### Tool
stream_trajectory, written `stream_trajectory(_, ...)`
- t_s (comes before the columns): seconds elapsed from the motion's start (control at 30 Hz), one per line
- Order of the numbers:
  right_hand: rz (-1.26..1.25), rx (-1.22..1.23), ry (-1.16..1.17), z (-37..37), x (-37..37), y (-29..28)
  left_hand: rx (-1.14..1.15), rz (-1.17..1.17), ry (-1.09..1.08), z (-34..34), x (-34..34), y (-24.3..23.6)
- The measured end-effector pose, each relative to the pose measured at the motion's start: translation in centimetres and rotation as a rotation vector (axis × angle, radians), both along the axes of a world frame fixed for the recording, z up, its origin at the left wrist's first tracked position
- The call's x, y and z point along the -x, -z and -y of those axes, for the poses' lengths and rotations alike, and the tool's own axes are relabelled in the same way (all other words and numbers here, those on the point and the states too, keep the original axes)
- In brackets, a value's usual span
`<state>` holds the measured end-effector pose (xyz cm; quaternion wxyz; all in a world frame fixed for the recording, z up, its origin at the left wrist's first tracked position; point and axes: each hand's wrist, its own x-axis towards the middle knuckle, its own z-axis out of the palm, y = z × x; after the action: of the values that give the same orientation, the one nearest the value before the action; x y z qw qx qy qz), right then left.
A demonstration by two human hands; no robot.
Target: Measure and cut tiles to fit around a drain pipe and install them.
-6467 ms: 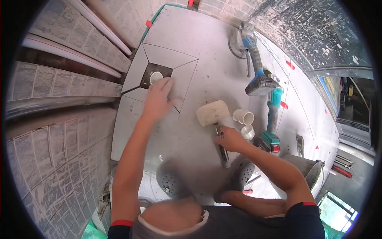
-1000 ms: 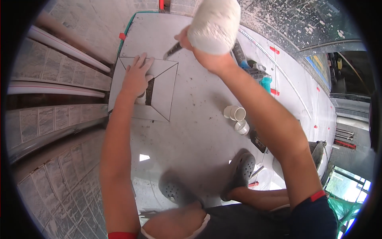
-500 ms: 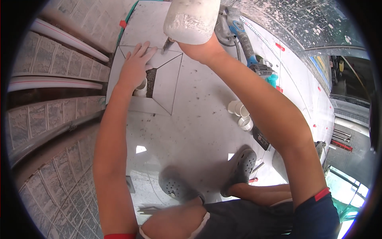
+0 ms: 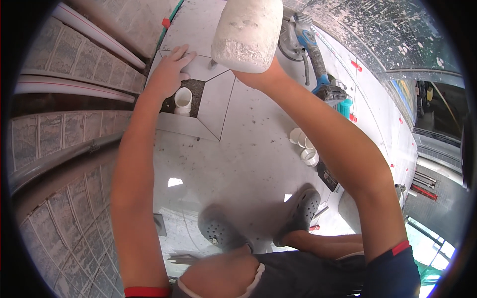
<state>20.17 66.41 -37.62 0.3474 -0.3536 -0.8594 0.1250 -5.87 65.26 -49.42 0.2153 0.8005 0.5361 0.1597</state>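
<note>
Nearest the person, two grey perforated clogs (image 4: 258, 218) stand on the pale tiled floor (image 4: 248, 164), one beside the other, the knees bent above them; a little further out, to the person's right, a small cluster of white pipe fittings (image 4: 304, 148) sits on the tiles, with a dark flat object just past them.

Further on, the left hand (image 4: 168, 74) lies flat on a cut tile piece (image 4: 198, 67) at the edge of a square opening (image 4: 181, 97) in the floor, its fingers spread and pressed down, gripping nothing; a short white pipe (image 4: 183, 99) stands upright in that opening, just below the hand and close beside it; angled tile pieces frame the hole, their joints showing as dark lines.

The right hand (image 4: 261, 74) is raised above the floor, closed round the handle of a white rubber mallet (image 4: 247, 32); its fingers are hidden behind the mallet head, so I cannot tell exactly how they wrap; the head hangs over the tiles just right of the opening.

Beyond, a blue angle grinder (image 4: 310, 49) lies on the floor near the wall, with a teal tool (image 4: 344, 107) beside it and small red tile clips (image 4: 356, 65) scattered about; on the person's left runs a tiled wall (image 4: 59, 134) with white pipes (image 4: 94, 35) along it.
</note>
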Motion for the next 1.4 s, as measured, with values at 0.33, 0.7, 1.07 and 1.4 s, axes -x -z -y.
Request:
stream_trajectory(0.33,0.083,-0.012,-0.059,-1.2,2.3,2.9,0.096,-0.064,-0.041,0.0,0.2,-0.3)
stream_trajectory(0.7,-0.032,-0.020,-0.080,-0.6,3.5,4.7,0.130,-0.190,-0.080,1.3,0.2,-0.4)
stream_trajectory(1.07,0.037,-0.274,0.005,-1.0,4.0,5.9,-0.155,-0.205,0.035,0.5,1.6,2.7)
stream_trajectory(1.4,0.010,0.391,-0.066,1.1,-1.6,-1.6,-0.097,-0.260,-0.055,3.5,-0.7,1.5)
